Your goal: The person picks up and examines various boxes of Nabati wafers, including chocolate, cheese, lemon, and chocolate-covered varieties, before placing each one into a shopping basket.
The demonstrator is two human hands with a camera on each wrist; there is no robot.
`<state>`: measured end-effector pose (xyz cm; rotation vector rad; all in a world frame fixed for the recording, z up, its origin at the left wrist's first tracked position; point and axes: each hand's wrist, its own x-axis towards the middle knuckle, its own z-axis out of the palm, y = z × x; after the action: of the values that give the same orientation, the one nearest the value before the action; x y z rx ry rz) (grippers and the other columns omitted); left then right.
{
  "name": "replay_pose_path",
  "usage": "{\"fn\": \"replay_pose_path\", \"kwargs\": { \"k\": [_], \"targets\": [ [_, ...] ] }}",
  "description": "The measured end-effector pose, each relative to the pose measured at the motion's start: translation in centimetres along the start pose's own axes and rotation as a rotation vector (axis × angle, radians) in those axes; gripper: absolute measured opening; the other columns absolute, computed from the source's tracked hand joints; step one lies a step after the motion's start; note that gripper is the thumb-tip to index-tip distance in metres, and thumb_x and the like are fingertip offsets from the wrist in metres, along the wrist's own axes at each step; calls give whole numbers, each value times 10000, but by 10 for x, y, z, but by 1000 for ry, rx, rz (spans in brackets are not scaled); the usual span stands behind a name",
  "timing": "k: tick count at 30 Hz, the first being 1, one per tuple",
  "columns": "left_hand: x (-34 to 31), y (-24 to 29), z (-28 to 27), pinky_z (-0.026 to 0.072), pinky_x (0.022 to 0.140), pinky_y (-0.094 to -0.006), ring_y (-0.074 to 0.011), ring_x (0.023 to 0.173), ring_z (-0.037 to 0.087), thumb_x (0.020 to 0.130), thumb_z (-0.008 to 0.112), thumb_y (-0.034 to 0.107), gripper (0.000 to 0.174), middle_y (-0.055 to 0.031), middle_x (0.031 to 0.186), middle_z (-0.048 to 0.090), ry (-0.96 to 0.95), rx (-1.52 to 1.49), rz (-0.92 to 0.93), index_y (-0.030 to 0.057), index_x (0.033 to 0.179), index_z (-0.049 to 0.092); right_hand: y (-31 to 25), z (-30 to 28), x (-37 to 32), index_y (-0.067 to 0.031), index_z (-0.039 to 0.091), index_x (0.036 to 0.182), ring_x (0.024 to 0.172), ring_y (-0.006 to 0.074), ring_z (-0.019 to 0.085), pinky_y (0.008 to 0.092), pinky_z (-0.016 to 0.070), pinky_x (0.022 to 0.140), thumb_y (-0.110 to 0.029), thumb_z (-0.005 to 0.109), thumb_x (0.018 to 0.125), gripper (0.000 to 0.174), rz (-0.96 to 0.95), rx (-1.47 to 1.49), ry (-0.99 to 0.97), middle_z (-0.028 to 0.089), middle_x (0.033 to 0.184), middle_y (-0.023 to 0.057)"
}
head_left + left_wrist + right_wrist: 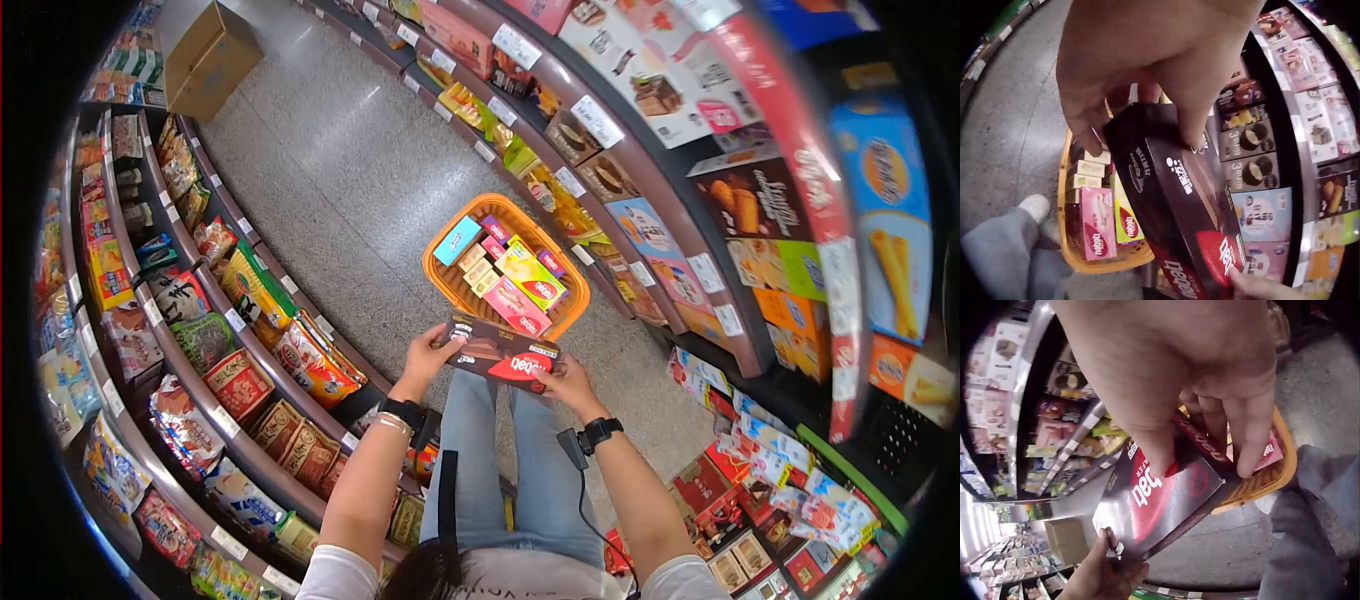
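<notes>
A dark brown wafer box with a red logo patch is held level in front of the person's legs. My left hand grips its left end, thumb on the upper face and fingers underneath. At the other end my right hand holds it the same way; in the right wrist view the right thumb presses beside the red logo. Just beyond the box, an orange basket stands on the floor. Inside lie a pink box, a yellow-green box, a blue box and several smaller boxes.
Shelves of packaged snacks line the left side. On the right, shelves carry biscuit boxes. An open cardboard box stands far down the tiled aisle. Red gift boxes are stacked at the lower right.
</notes>
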<state>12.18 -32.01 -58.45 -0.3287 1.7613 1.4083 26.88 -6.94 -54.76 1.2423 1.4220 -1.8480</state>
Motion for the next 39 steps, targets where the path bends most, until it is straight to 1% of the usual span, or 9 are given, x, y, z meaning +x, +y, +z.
{"fn": "replay_pose_path", "kwargs": {
  "k": [3,8,12,14,22,28,31,32,39],
  "targets": [
    [38,-11,14,517,792,-254,-105,910,639,823,773,229,495,-64,1031,695,31,77,-78,-36,1211,617,35,-1,54,-19,514,1212,878,184,668,328,595,639,-282,787,805,556,83,55,-23,642,1034,95],
    [127,-31,48,520,785,-335,-214,852,688,735,804,280,525,-126,956,714,31,380,131,54,1185,652,58,-13,133,-48,547,1201,845,185,671,350,594,661,-338,773,813,535,138,120,32,647,1038,76],
    [198,-44,83,518,770,-368,-298,863,685,741,791,240,473,-179,914,698,68,462,270,35,1144,655,77,-33,205,-46,556,1182,800,178,686,328,601,620,-294,782,810,501,128,204,118,649,1034,94],
    [220,-45,99,518,775,-372,-308,865,684,736,797,239,485,-188,923,697,80,486,264,32,1150,652,97,-45,243,-34,557,1167,820,177,692,315,607,619,-262,796,798,496,-6,382,81,655,1013,107],
    [275,-93,129,524,759,-366,-301,818,691,735,801,250,479,-192,911,704,156,542,183,13,1127,661,118,-67,304,-14,587,1112,790,176,691,291,594,607,-249,809,783,462,77,183,285,677,986,97],
    [240,-78,128,527,675,-374,-310,737,686,762,779,271,348,-169,816,696,341,563,439,19,989,700,99,-59,263,-2,643,771,597,110,611,261,488,542,-283,825,768,335,-105,-163,595,652,692,31],
    [187,-30,127,531,664,-368,-305,737,687,775,771,286,306,-147,811,702,271,512,213,27,926,709,56,-53,208,1,645,780,606,93,601,268,492,569,-294,817,772,342,-215,-282,658,654,688,27],
    [169,-16,127,533,663,-365,-298,736,689,785,765,296,276,-141,795,700,289,510,282,41,874,710,34,-50,177,-5,653,798,612,142,619,290,494,595,-304,769,811,320,-232,-275,622,666,689,65],
    [10,116,117,536,649,-359,-280,721,697,802,714,202,195,-129,763,699,133,535,363,36,905,705,-64,-38,-29,-24,639,862,690,56,559,246,471,635,-202,746,847,208,-509,-133,543,651,756,2]
  ]
}}
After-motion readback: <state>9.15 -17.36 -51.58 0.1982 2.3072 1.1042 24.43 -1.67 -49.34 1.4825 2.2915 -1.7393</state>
